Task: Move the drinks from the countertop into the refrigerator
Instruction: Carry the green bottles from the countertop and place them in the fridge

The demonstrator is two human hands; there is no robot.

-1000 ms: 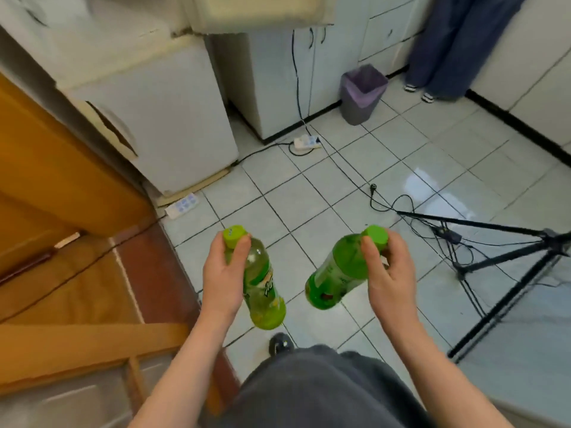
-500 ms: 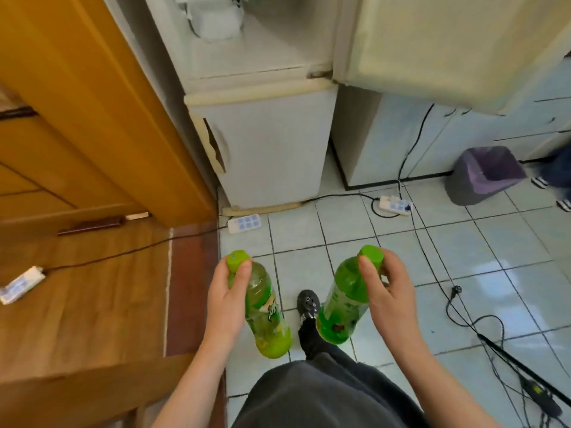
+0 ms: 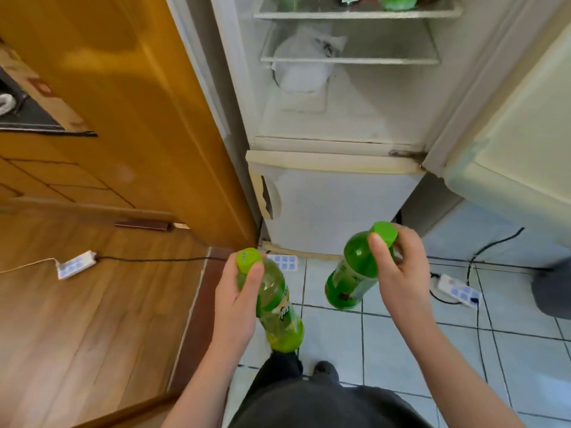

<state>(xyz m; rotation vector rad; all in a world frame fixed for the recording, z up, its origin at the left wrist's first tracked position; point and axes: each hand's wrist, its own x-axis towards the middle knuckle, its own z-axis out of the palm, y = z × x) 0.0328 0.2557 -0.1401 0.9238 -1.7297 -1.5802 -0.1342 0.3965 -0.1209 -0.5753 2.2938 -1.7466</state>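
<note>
The refrigerator (image 3: 346, 118) stands open straight ahead, its shelves above both hands. The left hand (image 3: 236, 304) grips the pale bottle (image 3: 278, 313) near its cap, and the right hand (image 3: 401, 270) grips the dark green bottle (image 3: 352, 273); both bottles hang cap-up, tilted, the right one nearer the shelves

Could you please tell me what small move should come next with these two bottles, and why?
Probably lift the right hand with its dark green bottle toward the refrigerator shelf: the door stands open, the shelf's right side looks bare, and the left hand holds a pale bottle.
</note>
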